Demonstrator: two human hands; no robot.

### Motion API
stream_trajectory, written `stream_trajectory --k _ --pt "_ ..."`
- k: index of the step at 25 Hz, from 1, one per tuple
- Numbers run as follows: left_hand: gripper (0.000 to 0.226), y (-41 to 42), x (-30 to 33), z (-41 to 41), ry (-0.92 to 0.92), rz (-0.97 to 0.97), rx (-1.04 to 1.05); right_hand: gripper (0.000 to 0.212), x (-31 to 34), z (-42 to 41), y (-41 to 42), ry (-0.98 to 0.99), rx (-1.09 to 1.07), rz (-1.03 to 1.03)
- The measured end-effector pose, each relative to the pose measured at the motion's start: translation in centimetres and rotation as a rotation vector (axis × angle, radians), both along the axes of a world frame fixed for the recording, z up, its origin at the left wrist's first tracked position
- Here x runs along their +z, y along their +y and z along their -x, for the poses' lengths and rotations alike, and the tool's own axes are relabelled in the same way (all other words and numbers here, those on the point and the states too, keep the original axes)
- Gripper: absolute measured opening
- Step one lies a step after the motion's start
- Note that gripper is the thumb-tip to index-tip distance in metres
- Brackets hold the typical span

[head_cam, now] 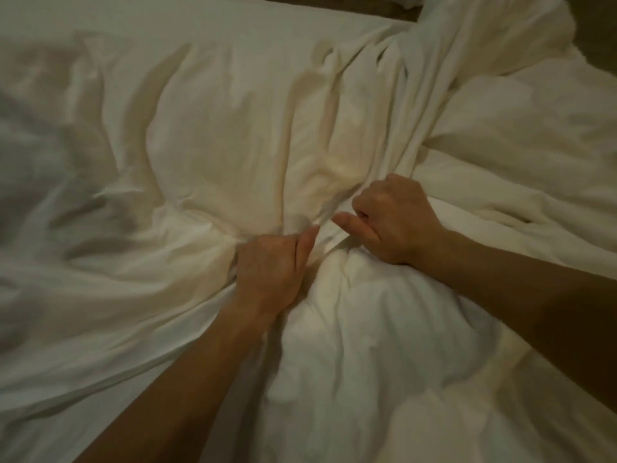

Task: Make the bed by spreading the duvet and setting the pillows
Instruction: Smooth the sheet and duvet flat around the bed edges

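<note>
A white, heavily wrinkled duvet (233,135) covers nearly the whole view, bunched into folds that run toward the middle. My left hand (270,269) grips a gathered fold of it at centre, fingers curled under and thumb pointing up. My right hand (390,218) clutches the same bunch just to the right and slightly farther away, thumb stretched toward the left hand. Both forearms reach in from the bottom edge. No pillow can be made out for certain.
A flat strip of white bed sheet (167,21) shows along the top left. A dark brown strip (334,3), floor or bed frame, runs along the top edge and reappears at the top right corner (597,28).
</note>
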State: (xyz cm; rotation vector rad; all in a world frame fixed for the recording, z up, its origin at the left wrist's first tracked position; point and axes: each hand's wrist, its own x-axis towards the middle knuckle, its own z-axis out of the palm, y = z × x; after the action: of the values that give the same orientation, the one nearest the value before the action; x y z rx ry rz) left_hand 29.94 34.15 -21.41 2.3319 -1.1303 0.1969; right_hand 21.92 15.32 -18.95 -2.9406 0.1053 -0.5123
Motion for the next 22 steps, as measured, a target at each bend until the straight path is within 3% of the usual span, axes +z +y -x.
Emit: stream_trajectory --k 4,8,14,18,22 --pt "0.053 2.6 4.6 1.1 0.120 0.171 -0.129 0.068 1.5 3.0 0.3 -0.181 0.074 -0.007" --pt "0.053 5.5 8.7 1.4 0.228 0.219 -0.233 0.074 4.6 1.5 2.8 -0.336 0.122 0.042" --pt "0.053 9.6 10.2 0.5 0.246 0.199 -0.256 0.074 6.4 1.1 5.2 -0.189 0.122 0.034" --pt "0.079 11.4 8.8 1.9 0.248 0.070 -0.362 0.071 7.4 6.6 8.1 -0.010 0.005 0.020" --pt "0.082 12.7 7.1 5.0 0.217 -0.032 -0.471 0.064 7.8 13.8 12.5 0.135 -0.145 0.012"
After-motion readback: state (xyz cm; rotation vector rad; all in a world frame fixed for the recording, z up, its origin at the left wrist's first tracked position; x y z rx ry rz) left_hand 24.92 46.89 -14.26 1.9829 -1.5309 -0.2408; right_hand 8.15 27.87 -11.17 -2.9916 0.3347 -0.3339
